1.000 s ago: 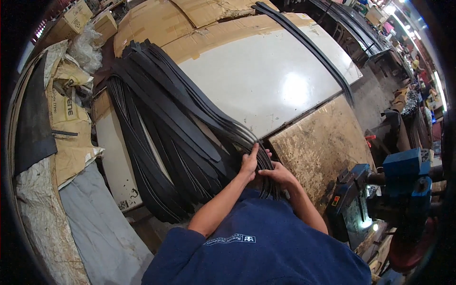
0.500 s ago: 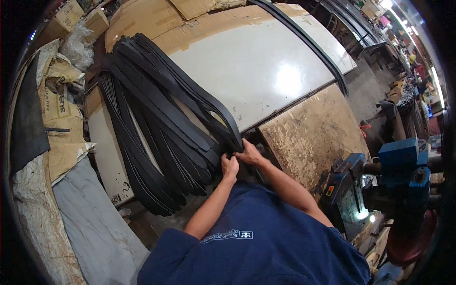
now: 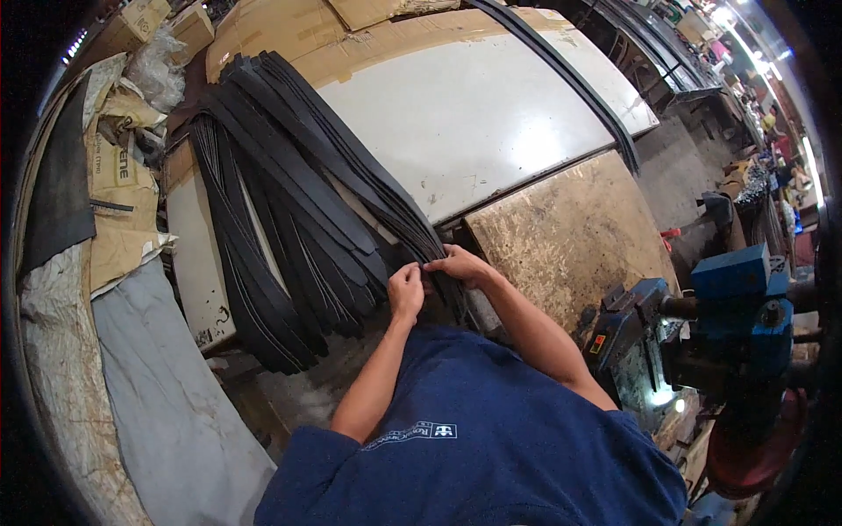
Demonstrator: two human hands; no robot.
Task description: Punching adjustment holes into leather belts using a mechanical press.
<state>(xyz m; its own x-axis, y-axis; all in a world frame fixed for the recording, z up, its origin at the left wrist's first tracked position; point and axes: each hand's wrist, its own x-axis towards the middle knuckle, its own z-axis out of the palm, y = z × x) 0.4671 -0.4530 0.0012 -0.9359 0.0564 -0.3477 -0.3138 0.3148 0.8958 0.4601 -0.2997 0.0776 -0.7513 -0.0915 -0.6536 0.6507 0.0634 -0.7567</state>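
Long black strips, leather-like with rounded ends, lie in several bundles over the edge of a white-topped table. At the right side of the pile, my right hand is closed around the bundle nearest me, and the strip ends hang below it. My left hand is closed in a pinch beside the same bundle, its fingertips close to my right fingers. What lies in that pinch is too small to make out.
The white table top has cardboard along its far side, and a long black strip crosses it. A worn wooden board adjoins it. A blue machine stands at right; grey cloth and sacks lie at left.
The right-hand bundle, bowed outward before, now lies straighter and closer together in my right hand. My left hand has moved slightly left and up. The view has shifted a little.
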